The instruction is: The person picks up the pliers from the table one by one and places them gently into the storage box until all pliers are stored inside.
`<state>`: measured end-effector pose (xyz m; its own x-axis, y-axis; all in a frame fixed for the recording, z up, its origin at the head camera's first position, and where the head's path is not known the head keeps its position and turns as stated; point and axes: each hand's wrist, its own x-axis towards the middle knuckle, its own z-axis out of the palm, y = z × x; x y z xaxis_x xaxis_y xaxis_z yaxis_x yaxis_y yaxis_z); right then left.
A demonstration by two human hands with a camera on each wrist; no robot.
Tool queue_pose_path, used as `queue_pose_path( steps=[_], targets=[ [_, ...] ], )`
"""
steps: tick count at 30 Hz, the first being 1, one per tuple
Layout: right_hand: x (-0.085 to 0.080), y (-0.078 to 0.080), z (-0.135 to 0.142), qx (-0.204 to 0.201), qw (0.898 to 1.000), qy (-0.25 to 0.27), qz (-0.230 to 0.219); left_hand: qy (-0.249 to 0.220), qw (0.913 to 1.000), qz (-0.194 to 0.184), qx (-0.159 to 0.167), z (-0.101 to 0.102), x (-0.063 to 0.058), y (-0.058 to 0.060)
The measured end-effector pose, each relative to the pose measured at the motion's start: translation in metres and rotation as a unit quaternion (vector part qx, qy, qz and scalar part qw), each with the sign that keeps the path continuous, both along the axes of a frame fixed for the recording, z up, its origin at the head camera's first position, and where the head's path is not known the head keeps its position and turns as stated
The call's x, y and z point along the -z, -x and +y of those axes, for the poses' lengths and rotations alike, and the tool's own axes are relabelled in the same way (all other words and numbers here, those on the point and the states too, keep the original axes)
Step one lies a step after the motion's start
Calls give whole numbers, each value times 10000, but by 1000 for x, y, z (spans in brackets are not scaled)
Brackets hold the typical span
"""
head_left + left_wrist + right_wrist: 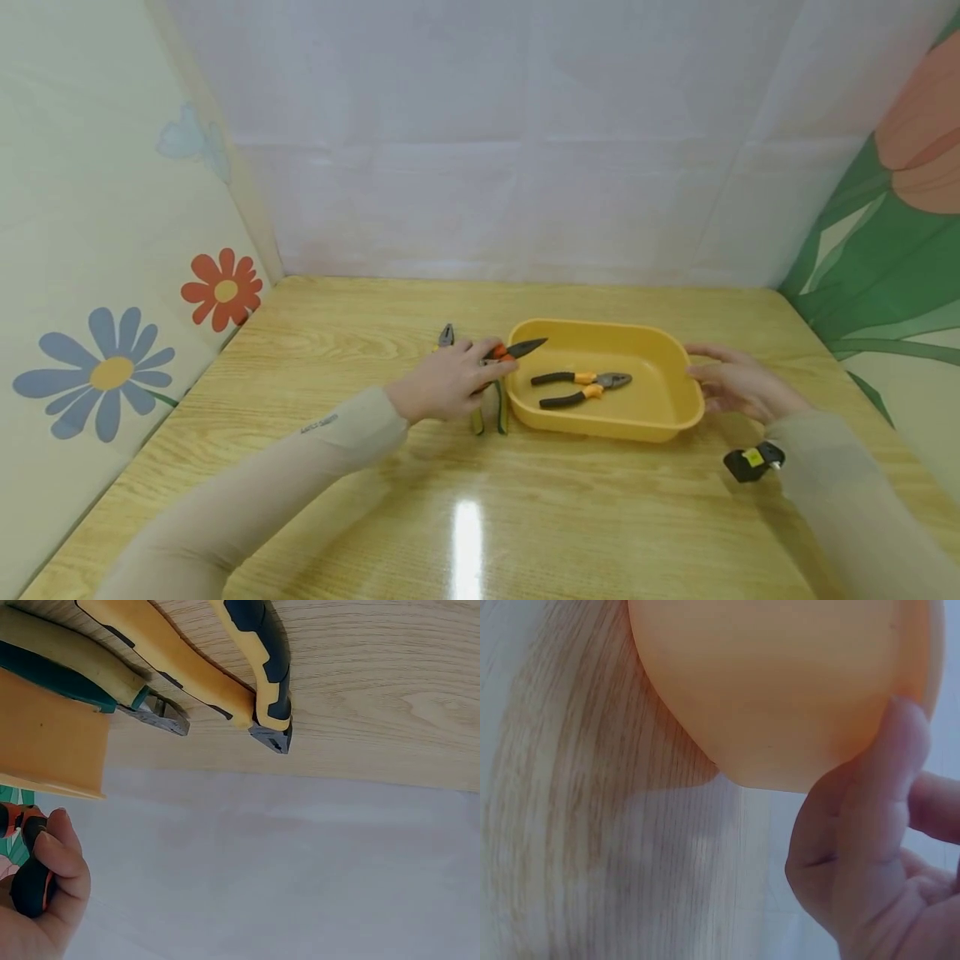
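Observation:
My left hand (450,379) grips needle-nose pliers (528,347) with red and black handles. Their pointed tip reaches over the left rim of a yellow plastic basin (600,432). At the basin's right end, my right hand (738,385) holds the wall near the rim; in the right wrist view its thumb (904,742) lies against the plastic. Inside the basin rest pliers (588,387) with black and orange handles. Beneath my left hand, pliers with green and olive handles (75,667) lie beside the basin. Yellow-and-black-handled pliers (274,667) lie left of those, mostly hidden in the head view.
The wooden table (600,517) runs back to a pale cloth backdrop (517,167). Flower-printed panels (112,250) stand along both sides. A small black device (753,461) sits at my right wrist.

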<state>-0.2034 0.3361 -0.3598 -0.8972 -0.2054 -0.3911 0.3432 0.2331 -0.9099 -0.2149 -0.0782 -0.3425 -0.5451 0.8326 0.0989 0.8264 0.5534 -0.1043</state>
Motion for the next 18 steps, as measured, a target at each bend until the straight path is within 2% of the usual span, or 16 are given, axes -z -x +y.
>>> queue_pose_path(
  steps=[7, 14, 18],
  targets=[
    [-2, 0, -1, -5, 10000, -23, -15, 220, 9994, -230, -113, 5, -1, 2],
    [-2, 1, 0, -2, 9999, -143, -7, 289, 9994, 61, 151, 13, -4, 7],
    [-1, 1, 0, 3, 9999, -165, 0, 349, 9991, 55, 231, 18, -4, 10]
  ],
)
